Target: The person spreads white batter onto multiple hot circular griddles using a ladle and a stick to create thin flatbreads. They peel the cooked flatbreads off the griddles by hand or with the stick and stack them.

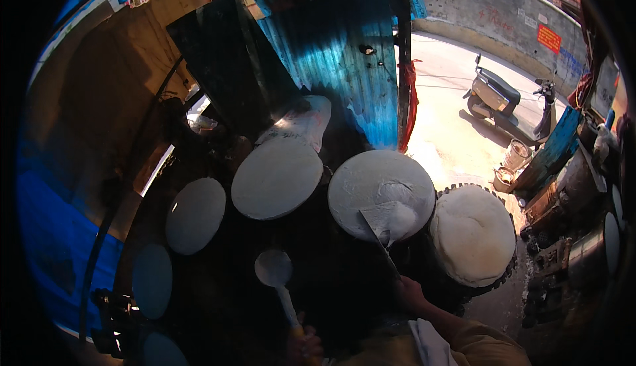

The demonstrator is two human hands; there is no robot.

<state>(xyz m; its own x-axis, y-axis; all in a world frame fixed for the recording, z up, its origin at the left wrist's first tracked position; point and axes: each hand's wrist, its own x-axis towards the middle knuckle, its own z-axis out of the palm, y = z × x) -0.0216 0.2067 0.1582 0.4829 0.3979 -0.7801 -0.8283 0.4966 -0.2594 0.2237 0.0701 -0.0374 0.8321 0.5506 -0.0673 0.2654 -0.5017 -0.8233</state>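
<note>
While its blade lies under the lifted edge of a thin white sheet (396, 217) on the round griddle (371, 180) at centre right, the flat scraper (379, 233) is gripped by the right hand (409, 293), fingers closed round its handle. Lower left of it, the left hand (303, 346) is closed on the handle of a white-coated ladle (273, 268), held over the dark gap between the griddles. Just right of the worked griddle sits a stack of finished white sheets (472, 233). Three more white-coated round griddles (276, 178) curve away leftward. Beyond, a scooter (507, 101) stands in sunlight.
</note>
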